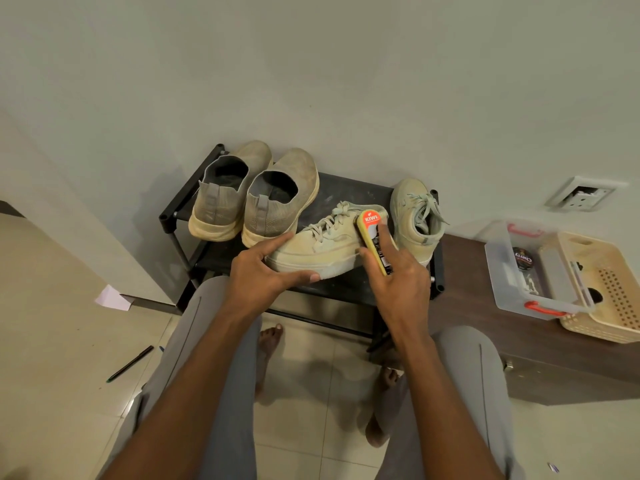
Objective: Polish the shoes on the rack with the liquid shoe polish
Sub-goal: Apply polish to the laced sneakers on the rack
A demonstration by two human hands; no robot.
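Observation:
A pale lace-up sneaker [322,244] lies on its side on the black shoe rack [349,192], sole toward me. My left hand [263,275] holds its toe end, thumb under the sole edge and index finger along the upper. My right hand [398,282] grips a yellow liquid polish bottle [372,233] with a red label, its top pressed against the sneaker's heel side. The matching sneaker [412,216] stands upright at the rack's right end. Two grey slip-on shoes [256,199] sit at the rack's left.
A dark wooden bench [485,327] stands right of the rack, bearing a clear plastic box [533,271] with a polish tin inside and a cream perforated basket [602,289]. A wall socket [581,195] is above. A pen [130,363] and folded paper [112,297] lie on the tiled floor.

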